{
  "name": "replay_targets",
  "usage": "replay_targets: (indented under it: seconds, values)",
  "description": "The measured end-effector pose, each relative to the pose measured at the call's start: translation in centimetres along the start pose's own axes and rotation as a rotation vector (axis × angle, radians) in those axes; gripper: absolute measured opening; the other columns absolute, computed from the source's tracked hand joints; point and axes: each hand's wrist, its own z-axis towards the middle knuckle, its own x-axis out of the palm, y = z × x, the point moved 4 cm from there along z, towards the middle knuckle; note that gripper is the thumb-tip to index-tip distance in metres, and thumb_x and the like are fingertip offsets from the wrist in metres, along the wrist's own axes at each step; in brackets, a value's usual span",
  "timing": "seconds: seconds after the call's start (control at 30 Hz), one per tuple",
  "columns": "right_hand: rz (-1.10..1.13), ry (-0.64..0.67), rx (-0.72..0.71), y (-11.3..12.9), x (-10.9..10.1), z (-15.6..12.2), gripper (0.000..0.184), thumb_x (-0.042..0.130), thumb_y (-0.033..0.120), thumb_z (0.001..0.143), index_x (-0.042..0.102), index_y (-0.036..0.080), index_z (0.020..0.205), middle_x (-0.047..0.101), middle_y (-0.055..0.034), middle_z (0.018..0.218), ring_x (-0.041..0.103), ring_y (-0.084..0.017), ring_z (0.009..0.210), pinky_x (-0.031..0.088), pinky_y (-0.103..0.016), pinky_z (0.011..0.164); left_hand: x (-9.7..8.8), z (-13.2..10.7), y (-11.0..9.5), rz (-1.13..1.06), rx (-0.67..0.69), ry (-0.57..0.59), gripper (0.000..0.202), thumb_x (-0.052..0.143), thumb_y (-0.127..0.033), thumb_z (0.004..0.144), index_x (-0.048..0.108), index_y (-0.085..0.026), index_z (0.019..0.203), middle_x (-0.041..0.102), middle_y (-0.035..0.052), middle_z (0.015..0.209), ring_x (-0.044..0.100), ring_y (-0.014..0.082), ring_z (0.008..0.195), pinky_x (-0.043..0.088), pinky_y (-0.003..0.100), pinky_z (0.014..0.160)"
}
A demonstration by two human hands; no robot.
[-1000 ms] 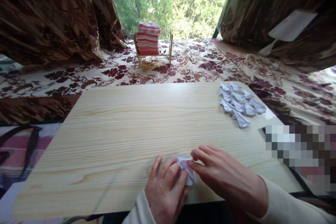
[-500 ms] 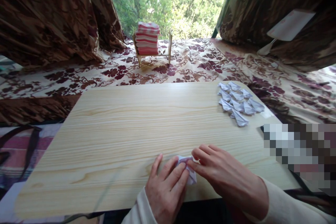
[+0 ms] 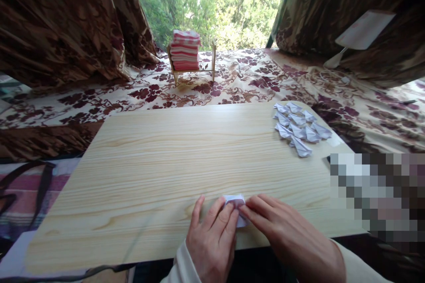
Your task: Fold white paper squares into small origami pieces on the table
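A small folded piece of white paper [image 3: 235, 200] lies near the front edge of the wooden tabletop [image 3: 159, 163]. My left hand [image 3: 212, 234] holds it down from the left, the fingertips pressed onto it and the index finger touching its middle. From the right, my right hand [image 3: 279, 223] grips the paper's edge with thumb and fingers drawn together. Part of the paper is hidden under my fingers. At the far right corner of the table sits a group of several folded white paper pieces [image 3: 297, 126], pointed in shape.
Beyond the table, a small wooden rack [image 3: 213, 59] holds a stack of pink and white cloths [image 3: 185, 51] on a floral cover [image 3: 239, 84]. A white lamp [image 3: 365, 28] stands at the back right. A pixelated patch [image 3: 375, 194] hides something right of the table.
My right hand has come down slightly, its fingers now flatter and closer together along the paper's right edge. The left hand stays nearly in place. The view has shifted a little.
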Motion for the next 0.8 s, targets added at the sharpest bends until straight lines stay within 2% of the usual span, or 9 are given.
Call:
replay_targets:
  seconds: [0.07, 0.2, 0.33, 0.57, 0.8]
  values:
    - [0.046, -0.012, 0.033, -0.1, 0.3, -0.3, 0.036, 0.051, 0.002, 0.080, 0.051, 0.013, 0.114, 0.056, -0.0071, 0.096, 0.051, -0.021, 0.085, 0.048, -0.035, 0.071, 0.2, -0.1, -0.5, 0.016, -0.002, 0.004, 0.029, 0.039, -0.016, 0.089, 0.062, -0.012, 0.106, 0.065, 0.0058, 0.113, 0.051, 0.0211, 0.113, 0.018, 0.046, 0.109]
    - [0.086, -0.018, 0.106, -0.4, 0.3, -0.6, 0.032, 0.055, 0.003, 0.079, 0.053, 0.014, 0.109, 0.055, -0.0063, 0.095, 0.051, -0.020, 0.085, 0.047, -0.035, 0.073, 0.8, -0.1, -1.4, 0.048, -0.017, 0.103, 0.029, 0.042, -0.017, 0.087, 0.062, -0.009, 0.107, 0.064, 0.0066, 0.115, 0.050, 0.0230, 0.111, 0.022, 0.044, 0.105]
    - [0.092, -0.030, 0.135, -0.7, 0.2, -0.8, 0.025, 0.057, 0.003, 0.078, 0.056, 0.014, 0.100, 0.055, -0.0060, 0.094, 0.050, -0.020, 0.085, 0.046, -0.035, 0.074, 1.0, 0.2, -1.9, 0.082, -0.006, 0.098, 0.035, 0.035, -0.020, 0.090, 0.062, -0.008, 0.108, 0.063, 0.0061, 0.117, 0.050, 0.0244, 0.108, 0.024, 0.044, 0.101]
    - [-0.117, -0.095, 0.129, -0.4, -0.4, -0.8, 0.031, 0.051, 0.007, 0.081, 0.052, 0.016, 0.111, 0.055, -0.0050, 0.087, 0.051, -0.020, 0.078, 0.041, -0.033, 0.068, 1.0, 0.5, -2.3, 0.163, 0.027, 0.180, 0.031, 0.040, -0.019, 0.088, 0.062, -0.011, 0.109, 0.062, 0.0046, 0.119, 0.050, 0.0249, 0.108, 0.024, 0.045, 0.101]
    - [-0.278, -0.081, 0.176, 1.0, -1.2, 0.1, 0.020, 0.053, 0.005, 0.077, 0.058, 0.015, 0.093, 0.058, -0.0058, 0.082, 0.053, -0.022, 0.073, 0.038, -0.034, 0.062, 1.0, 0.3, -2.9, 0.196, 0.021, 0.173, 0.030, 0.041, -0.016, 0.087, 0.061, -0.011, 0.109, 0.061, 0.0043, 0.120, 0.050, 0.0262, 0.110, 0.025, 0.047, 0.101]
